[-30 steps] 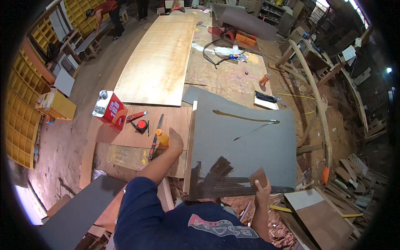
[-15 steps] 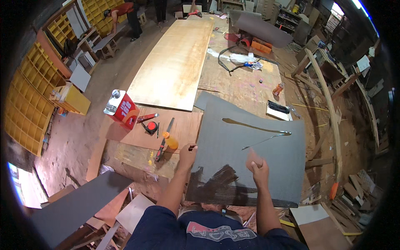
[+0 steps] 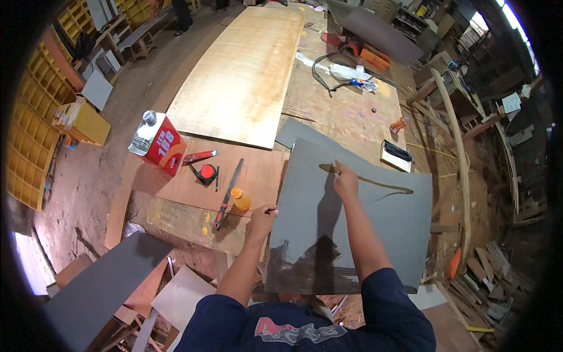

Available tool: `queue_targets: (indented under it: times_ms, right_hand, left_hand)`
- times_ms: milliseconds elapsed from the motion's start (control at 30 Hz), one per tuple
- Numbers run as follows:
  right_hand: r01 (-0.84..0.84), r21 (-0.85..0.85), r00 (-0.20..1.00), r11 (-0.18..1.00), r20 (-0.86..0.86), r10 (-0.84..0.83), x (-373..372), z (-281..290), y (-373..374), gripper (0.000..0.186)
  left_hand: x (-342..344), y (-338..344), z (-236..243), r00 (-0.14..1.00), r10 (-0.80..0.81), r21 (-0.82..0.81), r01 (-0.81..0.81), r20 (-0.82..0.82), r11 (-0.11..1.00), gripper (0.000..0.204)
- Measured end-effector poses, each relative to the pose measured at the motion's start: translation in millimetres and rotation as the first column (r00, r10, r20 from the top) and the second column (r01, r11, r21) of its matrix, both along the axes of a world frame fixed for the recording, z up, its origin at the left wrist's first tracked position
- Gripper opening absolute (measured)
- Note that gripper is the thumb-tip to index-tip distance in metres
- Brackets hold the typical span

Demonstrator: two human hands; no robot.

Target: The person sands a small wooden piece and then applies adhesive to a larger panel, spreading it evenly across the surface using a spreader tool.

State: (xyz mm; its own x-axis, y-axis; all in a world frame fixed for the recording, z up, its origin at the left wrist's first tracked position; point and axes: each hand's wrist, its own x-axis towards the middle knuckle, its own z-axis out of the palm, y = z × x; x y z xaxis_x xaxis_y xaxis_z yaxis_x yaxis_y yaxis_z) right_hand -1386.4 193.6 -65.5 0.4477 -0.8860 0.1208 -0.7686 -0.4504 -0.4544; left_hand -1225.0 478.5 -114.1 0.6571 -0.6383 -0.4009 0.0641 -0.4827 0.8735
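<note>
On the grey sheet (image 3: 402,234) lying over the surface (image 3: 346,111), the brown streak (image 3: 384,185) is apparently being spread by the right hand (image 3: 346,179), the left hand (image 3: 264,219) is curled by the sheet's edge, what either grips cannot be told, and an even drag seems called for.

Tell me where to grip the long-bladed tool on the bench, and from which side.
Best take the tool by its red-and-black handle, coming from the person's near left: it lies with the handle toward the person and the narrow blade pointing away, while the orange bottle stands close on its right.
</note>
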Motion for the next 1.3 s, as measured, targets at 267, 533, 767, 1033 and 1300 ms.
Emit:
queue_targets:
  times_ms: [267,533,767,1033,1300]
  right_hand:
    - [-0.039,-0.010,0.984,0.999,-0.176,0.036,82,-39,14,0.014]
    - [-0.053,-0.072,0.986,0.996,-0.160,0.041,170,-48,0,0.027]
    - [-0.436,-0.017,0.880,0.900,-0.217,0.423,167,-21,-6,0.031]
    - [-0.360,0.008,0.897,0.933,-0.273,0.348,185,-31,7,0.029]
    - [-0.344,-0.184,0.937,0.921,-0.137,0.322,148,-1,10,0.032]
  left_hand:
    - [14,6,16,0.998,-0.062,0.012,0.063,-0.001,0.998,0.039]
    - [21,3,34,0.954,-0.277,0.041,0.274,0.111,0.961,0.054]
    - [20,12,12,0.959,-0.238,0.027,0.237,0.152,0.971,0.052]
    - [20,9,16,0.948,-0.272,0.095,0.259,0.167,0.961,0.051]
    - [20,8,15,0.960,-0.239,0.122,0.223,0.145,0.967,0.048]
